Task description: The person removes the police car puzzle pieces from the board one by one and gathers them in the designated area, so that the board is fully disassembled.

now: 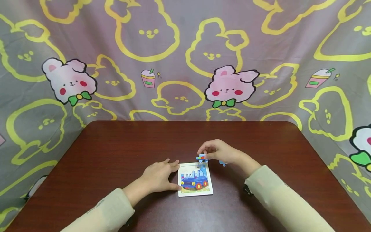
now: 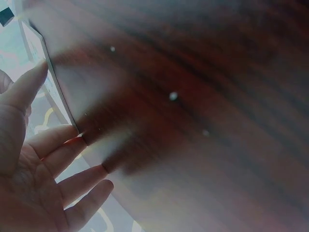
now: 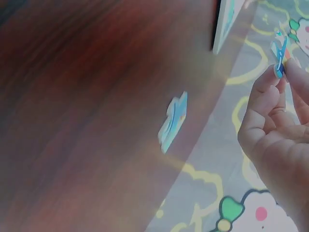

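A white-framed jigsaw puzzle [image 1: 195, 194] with a blue cartoon car lies flat on the table. Along its left edge my left hand [image 1: 159, 175] rests with fingers spread, thumb near the lower corner and fingertips by the upper one; the left wrist view shows the thumb and index fingertips at the frame's edge [image 2: 62, 99]. Above the puzzle's upper right corner, my right hand [image 1: 221, 152] pinches a puzzle piece [image 1: 202, 158] of blue, red and green between thumb and fingertips. The right wrist view shows this piece [image 3: 279, 60] nearly edge-on. Its picture is partly covered by the fingers.
A loose light-blue puzzle piece [image 3: 175, 123] lies on the table right of the puzzle, partly behind my right hand in the head view. The dark wooden table [image 1: 130, 141] reaches back to a curtain [image 1: 179, 71] printed with cartoon bunnies, which also hangs at both sides.
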The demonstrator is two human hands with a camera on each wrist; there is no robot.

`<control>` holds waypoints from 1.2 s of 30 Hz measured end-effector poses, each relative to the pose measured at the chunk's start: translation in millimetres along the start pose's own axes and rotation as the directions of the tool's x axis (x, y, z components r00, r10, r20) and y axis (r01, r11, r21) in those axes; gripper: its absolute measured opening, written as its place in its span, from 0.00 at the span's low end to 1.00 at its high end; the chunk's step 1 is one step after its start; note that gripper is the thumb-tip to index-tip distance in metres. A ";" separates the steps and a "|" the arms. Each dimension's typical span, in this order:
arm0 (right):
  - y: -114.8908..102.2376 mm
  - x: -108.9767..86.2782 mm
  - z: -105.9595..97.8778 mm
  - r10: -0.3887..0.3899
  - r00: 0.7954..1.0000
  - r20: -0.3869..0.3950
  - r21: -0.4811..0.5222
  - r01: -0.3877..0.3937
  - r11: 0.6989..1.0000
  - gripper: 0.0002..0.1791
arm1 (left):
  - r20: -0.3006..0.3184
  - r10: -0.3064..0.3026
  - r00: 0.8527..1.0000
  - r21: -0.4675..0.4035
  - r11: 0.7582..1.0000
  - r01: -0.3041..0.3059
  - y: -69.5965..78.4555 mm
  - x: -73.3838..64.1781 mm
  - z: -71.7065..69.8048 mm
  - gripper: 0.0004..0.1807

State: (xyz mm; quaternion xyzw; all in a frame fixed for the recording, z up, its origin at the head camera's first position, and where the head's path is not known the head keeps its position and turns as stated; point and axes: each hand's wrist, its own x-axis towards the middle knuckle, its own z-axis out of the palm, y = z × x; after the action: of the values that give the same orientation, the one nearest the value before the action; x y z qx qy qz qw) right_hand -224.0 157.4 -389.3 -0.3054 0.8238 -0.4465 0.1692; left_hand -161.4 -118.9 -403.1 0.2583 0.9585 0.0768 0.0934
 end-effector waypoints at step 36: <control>55.3 -74.5 -62.5 0.187 0.979 -0.081 0.028 -0.185 0.982 0.11 | -0.002 0.018 1.000 0.003 1.000 -0.018 -0.6 -1.4 2.2 0.45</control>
State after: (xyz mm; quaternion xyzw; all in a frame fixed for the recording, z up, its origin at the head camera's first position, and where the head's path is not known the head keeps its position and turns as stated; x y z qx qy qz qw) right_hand -221.6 268.6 -401.2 -0.2065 0.8504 -0.4495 0.1790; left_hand -160.0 -119.8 -405.2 0.2670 0.9563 0.0766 0.0915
